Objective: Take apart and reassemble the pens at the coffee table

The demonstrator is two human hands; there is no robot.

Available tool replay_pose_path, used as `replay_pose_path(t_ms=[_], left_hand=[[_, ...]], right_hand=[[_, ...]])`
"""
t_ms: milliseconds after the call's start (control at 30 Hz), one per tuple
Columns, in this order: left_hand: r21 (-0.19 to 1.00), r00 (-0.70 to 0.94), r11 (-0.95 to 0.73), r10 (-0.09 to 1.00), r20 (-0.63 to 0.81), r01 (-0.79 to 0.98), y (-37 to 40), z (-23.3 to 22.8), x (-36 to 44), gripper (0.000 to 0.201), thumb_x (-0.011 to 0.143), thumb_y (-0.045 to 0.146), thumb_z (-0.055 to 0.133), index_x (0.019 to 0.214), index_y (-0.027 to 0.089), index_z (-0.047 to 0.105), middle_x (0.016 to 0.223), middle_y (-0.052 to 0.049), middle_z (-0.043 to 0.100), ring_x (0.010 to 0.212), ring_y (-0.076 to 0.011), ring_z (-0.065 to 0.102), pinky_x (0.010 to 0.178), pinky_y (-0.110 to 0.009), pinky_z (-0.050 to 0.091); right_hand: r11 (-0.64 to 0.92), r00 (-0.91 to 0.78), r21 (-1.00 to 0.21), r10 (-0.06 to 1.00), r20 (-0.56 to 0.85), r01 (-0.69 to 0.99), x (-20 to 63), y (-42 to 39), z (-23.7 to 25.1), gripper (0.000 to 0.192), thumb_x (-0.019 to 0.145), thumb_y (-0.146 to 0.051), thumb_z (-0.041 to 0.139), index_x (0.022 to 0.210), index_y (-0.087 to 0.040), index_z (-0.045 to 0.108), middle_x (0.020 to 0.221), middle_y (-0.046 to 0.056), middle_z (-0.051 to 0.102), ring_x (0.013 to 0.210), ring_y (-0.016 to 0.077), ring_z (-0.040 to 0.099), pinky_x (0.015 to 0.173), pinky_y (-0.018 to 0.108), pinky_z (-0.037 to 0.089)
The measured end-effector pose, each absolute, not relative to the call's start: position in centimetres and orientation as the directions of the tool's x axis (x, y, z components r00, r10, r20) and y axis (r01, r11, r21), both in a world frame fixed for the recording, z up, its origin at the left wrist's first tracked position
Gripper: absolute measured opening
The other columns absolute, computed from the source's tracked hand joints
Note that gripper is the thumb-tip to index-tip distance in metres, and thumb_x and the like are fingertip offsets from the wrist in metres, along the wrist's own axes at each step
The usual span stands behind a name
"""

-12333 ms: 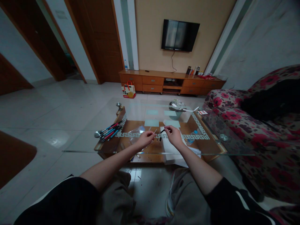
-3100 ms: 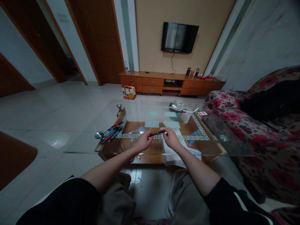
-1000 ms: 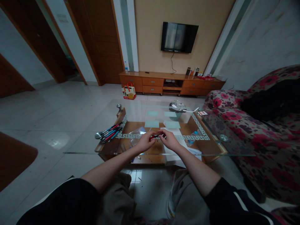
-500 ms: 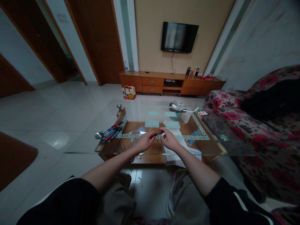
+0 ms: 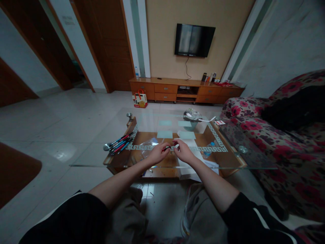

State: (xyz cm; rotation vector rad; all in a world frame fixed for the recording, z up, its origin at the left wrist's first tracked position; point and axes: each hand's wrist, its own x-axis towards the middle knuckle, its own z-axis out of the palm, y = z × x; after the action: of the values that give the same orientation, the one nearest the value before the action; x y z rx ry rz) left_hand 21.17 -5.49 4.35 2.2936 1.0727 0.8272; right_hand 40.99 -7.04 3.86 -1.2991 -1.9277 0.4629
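Both my hands meet over the near middle of a glass coffee table [image 5: 96, 159]. My left hand [image 5: 157, 153] pinches a slim red-and-black pen [image 5: 167, 148] by one end. My right hand [image 5: 183, 151] grips the pen's other end, with a small pale piece at its fingertips. A clear plastic bag [image 5: 148, 143] lies just left of my left hand. Several red, blue and black pens [image 5: 118, 142] lie in a bundle at the table's left end. White paper [image 5: 189, 164] shows under my right wrist.
A bowl with clutter [image 5: 192, 116] stands at the table's far side. A floral sofa [image 5: 284, 142] runs along the right. A TV cabinet [image 5: 185, 89] and wall TV [image 5: 194, 40] are at the back, with a red gift bag [image 5: 139, 98] on the floor.
Over twelve seconds my hands went from holding separate small parts to holding one pen between them. In the last second they stayed together, with only small finger shifts at the pen's ends.
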Motion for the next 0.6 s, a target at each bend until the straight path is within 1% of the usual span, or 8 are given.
replay_pose_path(t_ms=[267,600], left_hand=[[0.635,0.513,-0.594,0.789,0.338,0.494,-5.7,5.02,21.24,0.021,0.091,0.031,0.05,0.099,0.021,0.067,0.087,-0.002,0.064,0.08,-0.0167,0.056,0.075,-0.027,0.043],[0.626,0.504,-0.598,0.79,0.35,0.501,-5.65,4.89,21.26,0.017,0.086,0.026,0.054,0.096,0.021,0.068,0.089,-0.002,0.062,0.087,-0.0179,0.056,0.08,-0.029,0.045]], right_hand=[[0.41,-0.201,-0.656,0.906,0.373,0.633,41.0,-7.09,3.91,0.04,0.081,-0.01,0.055,0.12,-0.015,0.056,0.106,0.01,0.063,0.087,0.0174,0.058,0.083,0.033,0.048],[0.409,-0.203,-0.656,0.907,0.368,0.635,41.02,-7.17,3.95,0.039,0.081,-0.01,0.056,0.119,-0.015,0.056,0.106,0.01,0.063,0.087,0.0174,0.059,0.083,0.033,0.048]])
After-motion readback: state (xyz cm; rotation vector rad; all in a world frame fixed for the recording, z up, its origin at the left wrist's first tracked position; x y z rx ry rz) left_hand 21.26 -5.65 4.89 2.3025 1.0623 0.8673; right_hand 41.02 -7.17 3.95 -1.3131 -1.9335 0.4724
